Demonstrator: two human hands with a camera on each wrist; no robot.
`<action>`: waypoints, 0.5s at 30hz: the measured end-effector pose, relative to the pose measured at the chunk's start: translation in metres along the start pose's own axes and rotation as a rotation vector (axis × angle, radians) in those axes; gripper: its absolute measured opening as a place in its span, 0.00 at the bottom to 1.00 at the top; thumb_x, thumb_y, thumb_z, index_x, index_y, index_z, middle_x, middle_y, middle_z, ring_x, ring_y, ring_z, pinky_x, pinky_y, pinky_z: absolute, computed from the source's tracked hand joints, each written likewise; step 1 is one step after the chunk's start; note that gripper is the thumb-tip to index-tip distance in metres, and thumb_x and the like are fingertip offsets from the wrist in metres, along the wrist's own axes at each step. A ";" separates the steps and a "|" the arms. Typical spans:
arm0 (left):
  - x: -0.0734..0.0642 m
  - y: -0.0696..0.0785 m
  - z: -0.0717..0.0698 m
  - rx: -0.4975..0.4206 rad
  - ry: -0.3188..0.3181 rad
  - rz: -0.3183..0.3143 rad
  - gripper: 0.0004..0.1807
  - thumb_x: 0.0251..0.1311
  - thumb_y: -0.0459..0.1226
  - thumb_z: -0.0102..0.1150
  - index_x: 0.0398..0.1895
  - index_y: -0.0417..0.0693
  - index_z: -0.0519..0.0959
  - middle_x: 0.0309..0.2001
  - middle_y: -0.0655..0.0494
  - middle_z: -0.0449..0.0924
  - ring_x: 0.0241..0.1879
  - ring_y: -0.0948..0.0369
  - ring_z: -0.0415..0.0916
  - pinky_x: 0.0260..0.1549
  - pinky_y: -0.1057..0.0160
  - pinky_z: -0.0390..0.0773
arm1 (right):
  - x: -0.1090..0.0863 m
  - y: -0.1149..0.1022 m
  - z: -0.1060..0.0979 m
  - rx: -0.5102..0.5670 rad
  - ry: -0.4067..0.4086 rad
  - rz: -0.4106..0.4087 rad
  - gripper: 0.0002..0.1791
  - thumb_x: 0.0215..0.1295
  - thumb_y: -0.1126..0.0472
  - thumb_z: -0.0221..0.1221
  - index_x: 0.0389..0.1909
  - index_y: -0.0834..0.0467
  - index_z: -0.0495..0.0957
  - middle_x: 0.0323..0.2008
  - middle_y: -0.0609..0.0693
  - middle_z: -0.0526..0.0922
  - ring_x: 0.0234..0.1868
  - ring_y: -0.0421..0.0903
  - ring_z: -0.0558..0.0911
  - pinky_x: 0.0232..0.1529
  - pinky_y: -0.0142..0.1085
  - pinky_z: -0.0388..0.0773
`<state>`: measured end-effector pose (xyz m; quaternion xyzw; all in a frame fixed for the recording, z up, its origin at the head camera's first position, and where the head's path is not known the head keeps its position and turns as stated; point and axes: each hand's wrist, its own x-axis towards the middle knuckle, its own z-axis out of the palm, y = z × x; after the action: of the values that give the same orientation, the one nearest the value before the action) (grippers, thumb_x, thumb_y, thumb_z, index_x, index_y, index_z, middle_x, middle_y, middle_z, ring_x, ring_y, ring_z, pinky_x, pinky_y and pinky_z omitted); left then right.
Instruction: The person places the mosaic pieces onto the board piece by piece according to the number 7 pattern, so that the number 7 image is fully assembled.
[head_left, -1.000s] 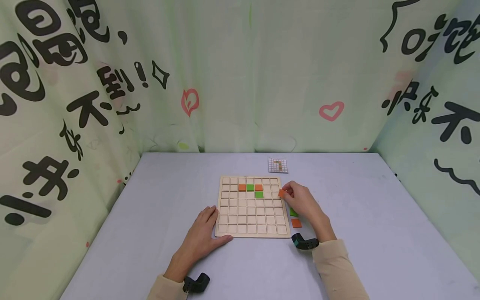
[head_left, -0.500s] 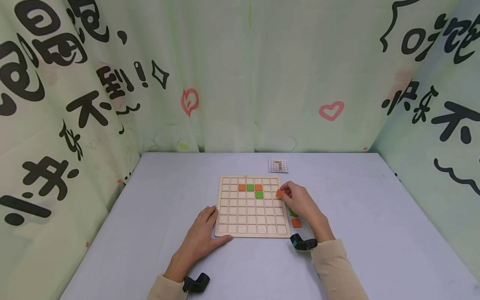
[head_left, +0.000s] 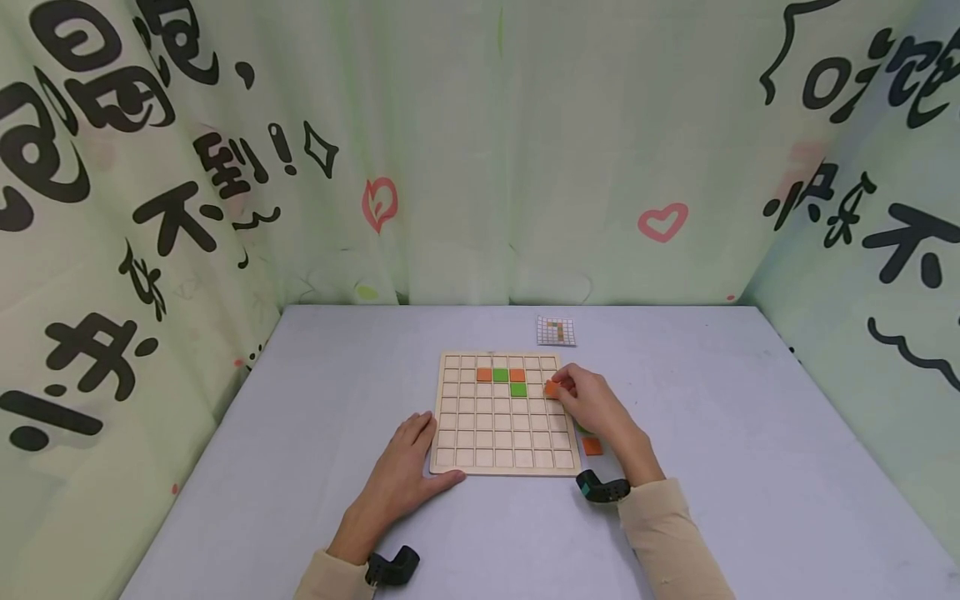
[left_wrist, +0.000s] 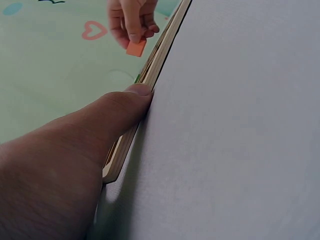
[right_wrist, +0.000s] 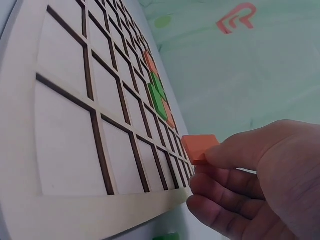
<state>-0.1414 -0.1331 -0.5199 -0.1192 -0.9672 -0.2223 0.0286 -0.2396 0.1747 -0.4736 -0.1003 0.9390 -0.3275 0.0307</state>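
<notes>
An orange square tile [head_left: 552,389] is pinched between the thumb and fingers of my right hand [head_left: 592,402], over the right side of the wooden grid board [head_left: 491,435]. In the right wrist view the held tile [right_wrist: 200,147] is raised above the board's cells. My left hand [head_left: 405,458] lies at the board's lower left corner, fingers along the left edge and thumb on the front edge. Orange and green tiles [head_left: 500,375] fill three cells in an upper row, and a green tile [head_left: 518,390] sits just below the right one.
A loose orange tile [head_left: 592,447] lies on the table right of the board, with a green tile mostly hidden under my right hand. Behind the board lies a small printed grid card [head_left: 556,331]. Printed curtains [head_left: 465,167] enclose the table's back and sides.
My right hand has moved a little left with the orange tile, from the board's right edge to over its right columns. The left hand has stayed in place.
</notes>
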 end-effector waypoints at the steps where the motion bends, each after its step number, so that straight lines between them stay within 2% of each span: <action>1: 0.000 0.000 0.000 -0.001 0.001 0.000 0.52 0.55 0.64 0.65 0.73 0.38 0.65 0.74 0.43 0.64 0.75 0.45 0.58 0.72 0.47 0.66 | 0.000 0.000 0.000 0.001 0.000 -0.004 0.12 0.71 0.65 0.54 0.52 0.63 0.77 0.41 0.55 0.84 0.38 0.45 0.78 0.40 0.36 0.79; 8: 0.000 0.000 0.000 -0.010 0.006 0.004 0.52 0.55 0.64 0.65 0.73 0.38 0.65 0.74 0.43 0.64 0.75 0.45 0.58 0.72 0.47 0.66 | -0.001 -0.004 0.004 0.015 -0.003 -0.027 0.11 0.72 0.64 0.56 0.52 0.62 0.77 0.43 0.54 0.84 0.41 0.46 0.80 0.44 0.39 0.81; 15: -0.001 0.000 -0.001 -0.015 0.010 0.010 0.52 0.54 0.64 0.66 0.73 0.37 0.65 0.74 0.42 0.64 0.75 0.45 0.59 0.72 0.47 0.66 | -0.002 -0.008 0.008 0.023 -0.021 -0.030 0.11 0.73 0.63 0.56 0.52 0.61 0.77 0.41 0.53 0.84 0.39 0.45 0.79 0.43 0.38 0.80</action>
<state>-0.1407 -0.1334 -0.5194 -0.1230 -0.9649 -0.2298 0.0335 -0.2354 0.1646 -0.4750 -0.1176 0.9331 -0.3378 0.0369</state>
